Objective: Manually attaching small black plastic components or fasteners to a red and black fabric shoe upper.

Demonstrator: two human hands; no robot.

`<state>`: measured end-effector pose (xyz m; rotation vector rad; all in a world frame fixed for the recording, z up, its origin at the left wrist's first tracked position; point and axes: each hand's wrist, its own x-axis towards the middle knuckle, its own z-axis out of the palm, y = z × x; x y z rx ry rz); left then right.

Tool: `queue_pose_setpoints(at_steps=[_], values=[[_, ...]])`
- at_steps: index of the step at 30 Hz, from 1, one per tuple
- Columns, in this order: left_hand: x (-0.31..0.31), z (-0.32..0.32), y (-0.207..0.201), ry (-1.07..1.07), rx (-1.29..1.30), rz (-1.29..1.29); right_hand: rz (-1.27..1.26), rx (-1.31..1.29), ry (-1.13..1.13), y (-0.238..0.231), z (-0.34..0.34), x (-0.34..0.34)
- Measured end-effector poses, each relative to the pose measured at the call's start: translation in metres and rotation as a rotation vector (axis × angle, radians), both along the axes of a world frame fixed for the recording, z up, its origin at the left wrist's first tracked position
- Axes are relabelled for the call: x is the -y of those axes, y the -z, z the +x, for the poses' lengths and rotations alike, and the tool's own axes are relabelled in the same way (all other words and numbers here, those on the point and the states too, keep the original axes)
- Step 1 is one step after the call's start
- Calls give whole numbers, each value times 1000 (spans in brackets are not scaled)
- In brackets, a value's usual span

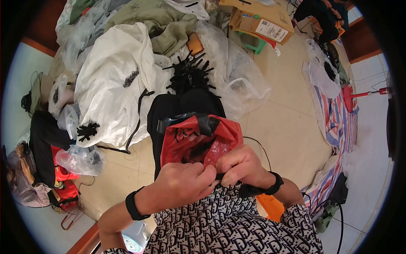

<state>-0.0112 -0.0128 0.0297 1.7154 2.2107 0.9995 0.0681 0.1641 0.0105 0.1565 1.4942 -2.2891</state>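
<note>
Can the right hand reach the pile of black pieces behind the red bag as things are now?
Probably not at once: the right hand pinches the red bag together with the left hand, and that bag stands between it and the black pieces.

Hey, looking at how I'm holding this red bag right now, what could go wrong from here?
Both hands, left hand and right hand, pinch the thin red plastic bag at its near edge; pulling apart might tear it. The bag sits open on the lap, so the black pieces inside could spill toward the tiled floor.
</note>
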Motion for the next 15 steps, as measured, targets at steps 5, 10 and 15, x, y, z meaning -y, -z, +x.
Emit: queue_pose_setpoints(at_steps=[5,10,15], values=[[0,-4,6,-59,-63,85,93,-178,49,3,-1,1],[-1,-2,11,-26,50,129,12,-188,109,12,4,6],[-5,-2,11,-32,123,171,-135,-55,93,10,-3,3]])
